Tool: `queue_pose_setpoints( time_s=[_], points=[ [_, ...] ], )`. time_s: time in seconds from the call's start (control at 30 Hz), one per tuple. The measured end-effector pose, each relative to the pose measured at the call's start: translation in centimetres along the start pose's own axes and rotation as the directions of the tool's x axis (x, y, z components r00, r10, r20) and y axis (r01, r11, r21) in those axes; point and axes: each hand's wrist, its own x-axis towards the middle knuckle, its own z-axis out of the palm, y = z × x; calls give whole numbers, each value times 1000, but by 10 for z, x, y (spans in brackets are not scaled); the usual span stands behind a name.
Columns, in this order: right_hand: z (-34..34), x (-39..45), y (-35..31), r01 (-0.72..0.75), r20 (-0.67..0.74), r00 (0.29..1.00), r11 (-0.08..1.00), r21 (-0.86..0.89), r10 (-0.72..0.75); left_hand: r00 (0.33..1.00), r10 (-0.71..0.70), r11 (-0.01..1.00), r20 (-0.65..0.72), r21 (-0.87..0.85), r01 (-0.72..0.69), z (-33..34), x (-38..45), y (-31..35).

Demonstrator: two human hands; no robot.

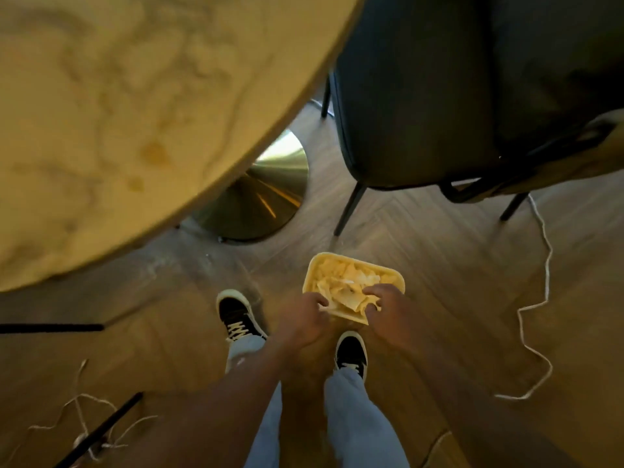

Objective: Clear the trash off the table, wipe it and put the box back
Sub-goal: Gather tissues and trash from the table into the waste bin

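Note:
A pale rectangular box (317, 265) sits low over the wooden floor in front of my feet, filled with crumpled paper scraps (344, 282). My left hand (300, 319) grips the box's near left edge with curled fingers. At the near right edge my right hand (385, 309) does the same, its fingers reaching in over the scraps. The round marble table (118, 113) fills the upper left; its top shows a few faint stains and is blurred.
The table's brass base (266, 194) stands just beyond the box. A dark upholstered chair (439, 96) with thin black legs stands at upper right. A white cord (537, 298) trails across the floor at right; string (81, 410) and black rods lie at lower left.

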Motion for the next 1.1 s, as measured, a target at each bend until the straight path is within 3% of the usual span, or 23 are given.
queue_pose_setpoints(
  time_s=[0.27,0.43,0.57,0.77,0.97,1.1],
  points=[
    [-73,-86,-107,77,-21,997,992,96,-76,976,75,923,-204,-357,-145,-76,-130,54],
    [-108,-129,-158,140,-44,990,984,112,-136,938,72,873,-338,-433,-223,-117,-198,62],
    [-123,-150,-202,174,38,983,978,116,-180,926,32,823,-376,-516,-237,-153,-238,53],
    [-140,-158,-282,325,47,944,944,56,-327,847,-26,749,-532,-571,-335,-228,-266,26],
    [-142,-135,-358,373,-3,928,928,-21,-373,775,-44,733,-631,-547,-404,-308,-260,-10],
    [-132,-116,-402,416,-25,901,879,-232,-433,772,-13,728,-636,-534,-429,-364,-238,-29]
  ],
)
